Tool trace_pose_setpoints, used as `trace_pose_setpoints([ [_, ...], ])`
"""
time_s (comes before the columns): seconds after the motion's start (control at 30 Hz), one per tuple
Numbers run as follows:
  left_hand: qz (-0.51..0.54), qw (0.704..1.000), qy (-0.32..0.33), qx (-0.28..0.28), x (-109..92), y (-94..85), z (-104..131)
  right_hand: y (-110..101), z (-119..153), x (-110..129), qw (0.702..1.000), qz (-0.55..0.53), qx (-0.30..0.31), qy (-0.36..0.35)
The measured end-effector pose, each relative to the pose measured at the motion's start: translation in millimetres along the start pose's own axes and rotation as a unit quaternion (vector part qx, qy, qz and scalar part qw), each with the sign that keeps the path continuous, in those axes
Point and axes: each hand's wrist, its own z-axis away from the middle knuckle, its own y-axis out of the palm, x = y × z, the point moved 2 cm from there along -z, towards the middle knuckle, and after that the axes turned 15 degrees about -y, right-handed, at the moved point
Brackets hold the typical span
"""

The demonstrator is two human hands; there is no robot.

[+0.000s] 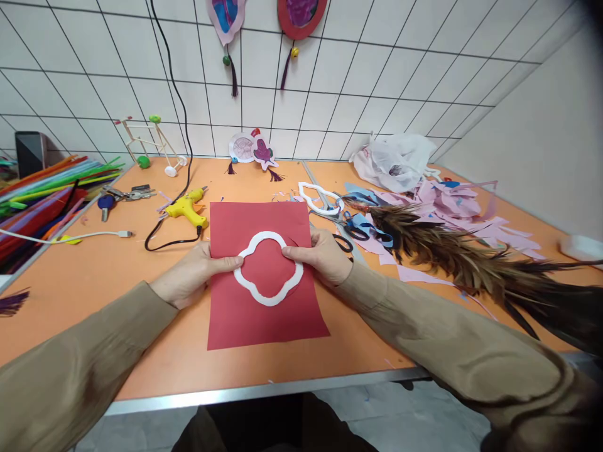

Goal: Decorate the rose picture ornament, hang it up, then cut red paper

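Note:
A red sheet of paper [226, 314] is held up above the orange table, with a white four-lobed paper frame [269, 300] lying against it. Red shows through the opening of the frame. My left hand [188, 273] grips the sheet's left side, its thumb pressing the frame's left edge. On the other side, my right hand [328, 256] pinches the sheet's right edge, its thumb on the frame's upper right. The fingers behind the sheet are mostly hidden. A yellow glue gun [188, 208] lies just beyond my left hand.
Scissors [346, 242], a white paper outline [320, 198], brown feathers [424, 242] and pink scraps [447, 201] lie right, before a white plastic bag [393, 160]. Keys [134, 193], pipe cleaners [51, 194] and a white cable [94, 236] lie left. A stick model [153, 141] stands behind.

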Motion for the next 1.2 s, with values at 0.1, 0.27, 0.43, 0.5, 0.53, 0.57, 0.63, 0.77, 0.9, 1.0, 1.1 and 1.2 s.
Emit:
trace_pose_setpoints([
  [0.1,0.002,1.000,0.013,-0.004,-0.8,1.9,1.3,0.9,-0.3,0.8,1.000,0.003,0.002,-0.010],
  [0.27,0.011,0.999,0.034,-0.002,-1.3,5.0,3.0,3.4,0.1,2.5,1.000,0.003,0.018,-0.021],
  [0.43,0.015,0.999,0.037,0.009,-0.3,6.2,4.1,4.6,1.7,3.5,0.999,0.014,0.019,-0.031],
  [0.5,0.012,0.999,0.032,0.013,0.0,5.9,4.2,4.2,1.9,2.8,0.999,0.016,0.017,-0.033],
  [0.53,0.010,0.999,0.030,0.014,0.1,5.7,4.1,3.9,1.8,2.4,0.999,0.018,0.016,-0.033],
  [0.57,0.007,0.999,0.031,0.016,0.0,5.5,4.1,3.6,1.8,1.9,0.999,0.018,0.015,-0.033],
  [0.63,0.003,0.999,0.038,0.018,-0.2,5.3,3.8,3.3,1.7,1.4,0.999,0.017,0.015,-0.036],
  [0.77,0.002,0.998,0.055,0.016,0.2,5.4,3.2,3.8,1.9,1.5,0.999,0.011,0.029,-0.037],
  [0.9,0.007,0.998,0.063,0.003,1.0,5.7,3.3,5.2,2.4,2.0,0.999,0.013,0.029,-0.025],
  [1.0,0.012,0.998,0.054,-0.012,0.7,5.9,3.8,6.2,2.4,1.8,1.000,0.008,0.025,-0.008],
  [1.1,0.029,0.998,0.052,-0.032,-1.1,5.6,4.2,7.0,2.5,1.0,0.999,-0.002,0.041,0.015],
  [1.2,0.045,0.996,0.052,-0.050,-3.2,4.9,4.2,5.6,1.9,0.5,0.999,0.004,0.041,0.018],
])
